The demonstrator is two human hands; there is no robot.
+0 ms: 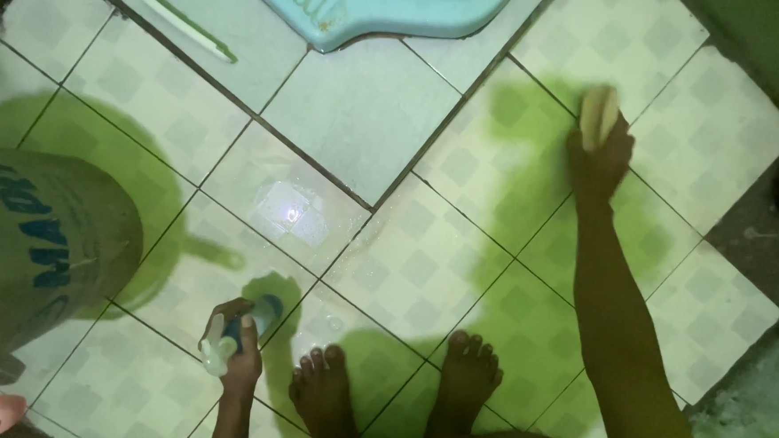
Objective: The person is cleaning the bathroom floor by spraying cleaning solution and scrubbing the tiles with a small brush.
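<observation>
The right hand (599, 154) presses a pale sponge (598, 114) onto the wet floor tiles (423, 265), fingers curled over it; the left hand (242, 355) wraps closed around a spray bottle (240, 331), just beside the left foot (323, 393).

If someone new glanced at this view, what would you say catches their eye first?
The outstretched right hand at upper right, pressing a pale scrub brush onto the wet checkered floor tiles, stands out first. At lower centre, the left hand grips a small spray bottle beside two bare feet. A pale blue squat toilet pan lies at the top edge, and a large lettered bucket stands at left.
</observation>
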